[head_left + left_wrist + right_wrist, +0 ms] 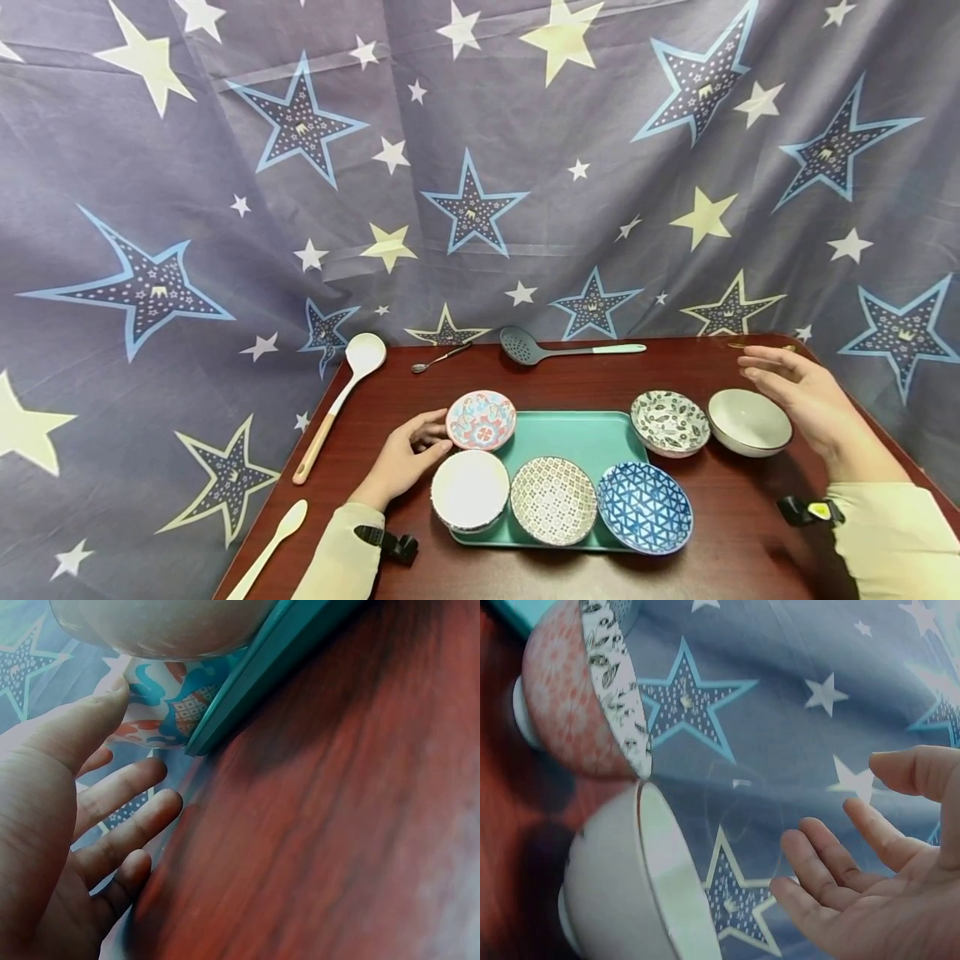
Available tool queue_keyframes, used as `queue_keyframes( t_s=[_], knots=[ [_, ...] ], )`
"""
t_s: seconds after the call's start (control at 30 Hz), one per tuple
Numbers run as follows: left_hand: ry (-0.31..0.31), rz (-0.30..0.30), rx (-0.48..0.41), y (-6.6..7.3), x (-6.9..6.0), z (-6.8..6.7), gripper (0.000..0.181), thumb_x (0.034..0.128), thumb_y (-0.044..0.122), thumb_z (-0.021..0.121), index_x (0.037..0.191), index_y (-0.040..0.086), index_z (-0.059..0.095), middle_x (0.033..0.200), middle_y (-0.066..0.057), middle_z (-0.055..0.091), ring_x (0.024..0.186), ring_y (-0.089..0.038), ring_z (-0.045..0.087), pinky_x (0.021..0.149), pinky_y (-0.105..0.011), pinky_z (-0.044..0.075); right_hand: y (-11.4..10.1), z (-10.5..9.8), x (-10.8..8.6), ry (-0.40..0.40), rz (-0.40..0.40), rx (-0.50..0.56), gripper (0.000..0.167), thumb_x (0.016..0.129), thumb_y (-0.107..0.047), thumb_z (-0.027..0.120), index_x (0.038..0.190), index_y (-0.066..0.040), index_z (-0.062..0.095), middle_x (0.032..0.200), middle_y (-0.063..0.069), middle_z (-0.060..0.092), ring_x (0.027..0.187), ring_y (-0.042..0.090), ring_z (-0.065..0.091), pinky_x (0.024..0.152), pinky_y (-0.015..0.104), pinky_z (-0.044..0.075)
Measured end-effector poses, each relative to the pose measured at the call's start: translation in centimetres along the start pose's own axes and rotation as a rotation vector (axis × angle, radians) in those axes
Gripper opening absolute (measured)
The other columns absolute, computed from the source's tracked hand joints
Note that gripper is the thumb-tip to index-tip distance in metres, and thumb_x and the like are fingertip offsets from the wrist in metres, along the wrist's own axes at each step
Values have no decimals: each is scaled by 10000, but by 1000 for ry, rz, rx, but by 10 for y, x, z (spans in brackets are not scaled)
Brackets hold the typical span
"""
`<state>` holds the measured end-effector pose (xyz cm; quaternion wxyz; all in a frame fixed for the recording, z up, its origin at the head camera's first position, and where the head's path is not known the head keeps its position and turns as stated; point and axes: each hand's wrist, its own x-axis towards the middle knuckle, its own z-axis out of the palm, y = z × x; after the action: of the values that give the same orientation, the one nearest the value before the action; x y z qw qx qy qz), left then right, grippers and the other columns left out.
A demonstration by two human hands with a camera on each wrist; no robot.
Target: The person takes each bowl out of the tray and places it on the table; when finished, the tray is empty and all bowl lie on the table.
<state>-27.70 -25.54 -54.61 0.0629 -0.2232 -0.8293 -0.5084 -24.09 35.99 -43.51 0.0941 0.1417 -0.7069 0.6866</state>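
My left hand (405, 457) is at the left side of the red-and-blue patterned bowl (482, 421), fingers loosely bent; in the left wrist view the thumb lies at or beside that bowl (161, 701), contact unclear. A white bowl (470, 490) stands just in front. My right hand (802, 400) is held in the air beside the plain pale bowl (750, 422), fingers relaxed and holding nothing; the right wrist view shows a gap between hand (870, 877) and bowl (622, 877). Left of the pale bowl is a leaf-patterned bowl (670, 423).
A green tray (570, 433) carries a brown-patterned bowl (553, 500) and a blue bowl (645, 508) overhanging its right edge. A white ladle (345, 392) and pale spoon (273, 542) lie left. Behind lie a small spoon (441, 358) and grey slotted ladle (525, 347).
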Motion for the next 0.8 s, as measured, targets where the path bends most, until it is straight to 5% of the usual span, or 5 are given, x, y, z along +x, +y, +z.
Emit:
queue_keyframes(
  t_s=[0.23,0.67,0.8],
  knots=[
    [7,-25,-3,5,-4,-4,457,973,184,777,1404,126,635,1208,-62,749,1003,-252,722,776,-324,538,-9,22,14,-13,3,-257,317,1058,-78,616,1332,-235,646,1142,-202,709,1091,-63,633,861,121,494],
    [1,-60,25,18,-11,-14,441,985,286,767,1346,62,647,1212,9,732,1042,-187,709,787,-309,533,-21,70,36,-93,56,-290,412,1058,-212,655,1419,-28,577,1215,-113,679,1118,-28,627,927,131,459],
    [-10,-57,28,25,-16,-15,458,979,284,774,1360,67,641,1223,0,728,1057,-198,697,797,-302,529,-25,89,43,-120,87,-303,466,1058,-227,659,1451,-1,552,1298,17,664,1135,-19,605,930,159,467]
  ],
)
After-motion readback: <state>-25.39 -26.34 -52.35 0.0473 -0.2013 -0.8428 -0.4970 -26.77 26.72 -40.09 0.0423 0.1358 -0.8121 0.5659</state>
